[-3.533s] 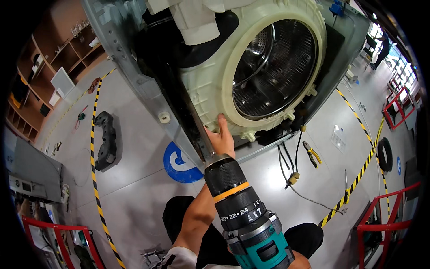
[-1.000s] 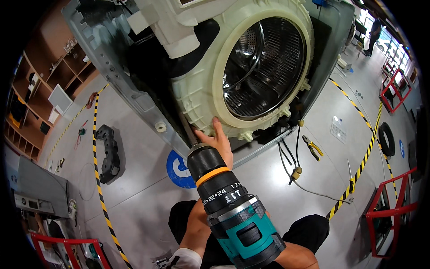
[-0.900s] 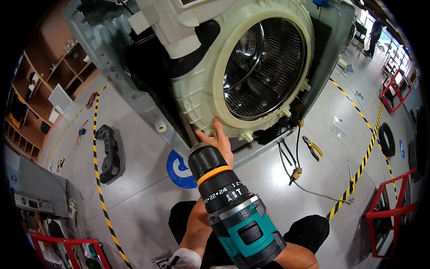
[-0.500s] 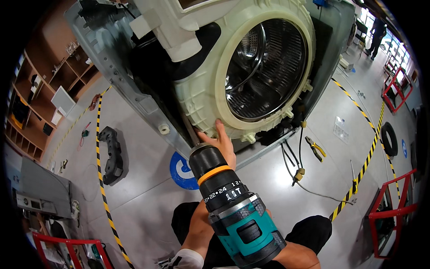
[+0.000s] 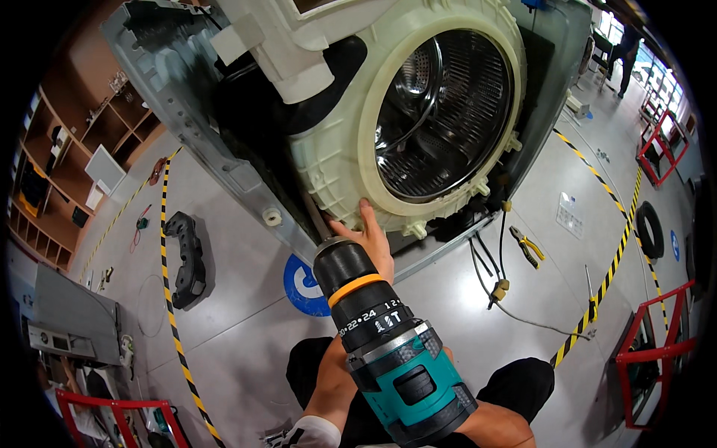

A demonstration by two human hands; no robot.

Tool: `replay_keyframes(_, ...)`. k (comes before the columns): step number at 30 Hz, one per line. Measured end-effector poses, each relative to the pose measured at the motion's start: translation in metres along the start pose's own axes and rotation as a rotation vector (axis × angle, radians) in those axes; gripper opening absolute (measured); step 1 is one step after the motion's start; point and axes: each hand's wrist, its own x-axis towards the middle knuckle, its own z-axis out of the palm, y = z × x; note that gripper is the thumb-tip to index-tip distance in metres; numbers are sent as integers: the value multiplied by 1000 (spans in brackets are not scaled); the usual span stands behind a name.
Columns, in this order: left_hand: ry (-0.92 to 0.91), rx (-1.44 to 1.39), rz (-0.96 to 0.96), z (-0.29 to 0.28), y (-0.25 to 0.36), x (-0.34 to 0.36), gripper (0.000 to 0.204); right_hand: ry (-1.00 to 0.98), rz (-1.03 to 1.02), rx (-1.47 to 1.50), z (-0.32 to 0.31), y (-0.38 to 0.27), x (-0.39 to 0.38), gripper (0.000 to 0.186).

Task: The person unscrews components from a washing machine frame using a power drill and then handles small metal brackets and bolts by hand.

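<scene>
Power drill [image 5: 399, 366] in teal and black slants across the near middle of the head view, its long shaft [image 5: 316, 216] pointing far and left beside the pale tub [image 5: 328, 175]. Mostly hidden behind the drill, the right hand [image 5: 449, 355] grasps it. One digit of the left hand [image 5: 376, 245] lies against the tub; whether that hand grips anything cannot be told. Pliers [image 5: 528, 248] lie on the floor to the right.

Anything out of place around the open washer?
Yes: wiring trails loose from the washer onto the floor. Pliers lie beside it, and a screwdriver rests over the striped tape. No spill stands out.
</scene>
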Motion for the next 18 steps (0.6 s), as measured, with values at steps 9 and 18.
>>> replay_keyframes(9,20,-27,-58,-4,13,-3,71,47,15,110,4,-1,3,39)
replay_keyframes(18,3,-37,-108,-4,17,-3,71,92,-55,23,2,-6,6,50)
